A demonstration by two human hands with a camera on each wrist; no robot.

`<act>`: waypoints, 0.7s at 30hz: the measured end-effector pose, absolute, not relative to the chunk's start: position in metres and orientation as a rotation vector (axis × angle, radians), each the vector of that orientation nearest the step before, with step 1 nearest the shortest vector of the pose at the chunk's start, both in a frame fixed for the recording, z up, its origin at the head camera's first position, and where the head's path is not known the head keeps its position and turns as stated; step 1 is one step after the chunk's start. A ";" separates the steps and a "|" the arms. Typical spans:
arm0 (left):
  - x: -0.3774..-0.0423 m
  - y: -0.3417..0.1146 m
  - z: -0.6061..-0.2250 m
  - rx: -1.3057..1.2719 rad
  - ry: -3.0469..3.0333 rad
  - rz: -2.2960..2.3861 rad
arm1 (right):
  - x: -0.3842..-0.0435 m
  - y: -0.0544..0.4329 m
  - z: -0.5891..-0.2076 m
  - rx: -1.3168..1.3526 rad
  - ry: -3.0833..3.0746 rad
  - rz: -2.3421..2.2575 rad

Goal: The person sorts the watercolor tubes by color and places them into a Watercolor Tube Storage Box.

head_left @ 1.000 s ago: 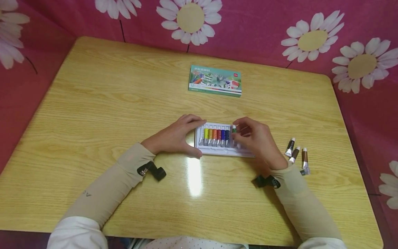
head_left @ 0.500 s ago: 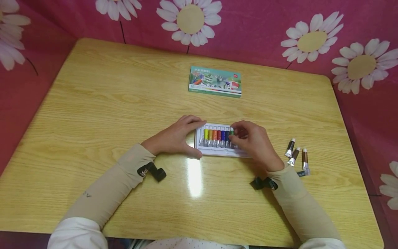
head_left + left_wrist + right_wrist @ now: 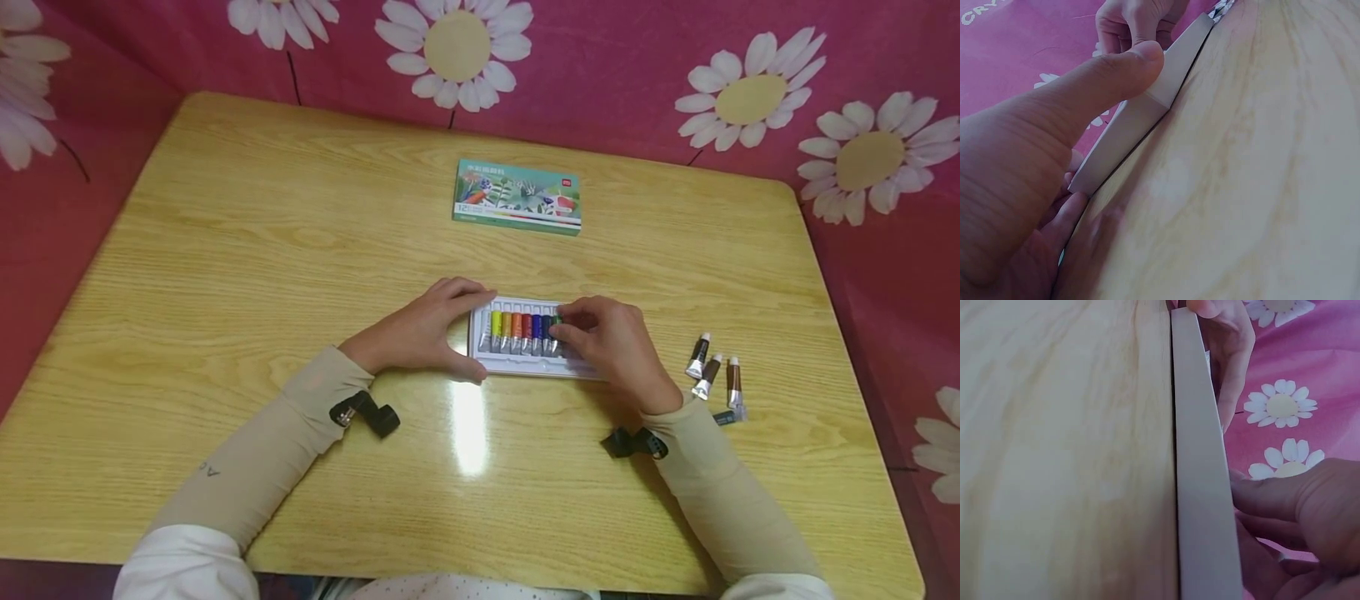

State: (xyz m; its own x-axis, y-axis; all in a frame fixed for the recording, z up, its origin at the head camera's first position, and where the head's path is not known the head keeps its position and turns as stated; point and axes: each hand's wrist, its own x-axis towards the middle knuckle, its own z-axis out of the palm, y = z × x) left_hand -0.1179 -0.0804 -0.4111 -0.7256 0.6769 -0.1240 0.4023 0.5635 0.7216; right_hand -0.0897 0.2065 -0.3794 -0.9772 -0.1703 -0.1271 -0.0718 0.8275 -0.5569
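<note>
Across the left end of the white tray, in the middle of the table, I have the left hand in a wide span, thumb at the near edge, fingers at the far corner. From the lower right, I see the right hand arched over the tray, thumb and fingertips drawn narrow, pinching a green tube just beside the dark blue tube; whether it lies fully seated, I cannot tell.
</note>
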 end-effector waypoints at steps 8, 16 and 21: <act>-0.118 -0.081 -0.410 0.893 2.412 0.987 | -0.089 0.205 -0.380 -0.189 2.845 -0.838; -0.117 -0.082 -0.409 0.898 2.414 0.987 | -0.090 0.207 -0.379 -0.197 2.810 -0.847; -0.118 -0.081 -0.410 0.903 2.413 0.994 | -0.090 0.211 -0.375 -0.207 2.816 -0.865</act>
State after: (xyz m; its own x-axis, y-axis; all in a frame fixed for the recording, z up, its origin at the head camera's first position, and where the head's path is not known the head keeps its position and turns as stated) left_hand -0.1176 -0.0814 -0.4100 -0.7223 0.6846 -0.0976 0.4174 0.5441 0.7278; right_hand -0.0902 0.2113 -0.3749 -0.9726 -0.1872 -0.1376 -0.0776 0.8201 -0.5670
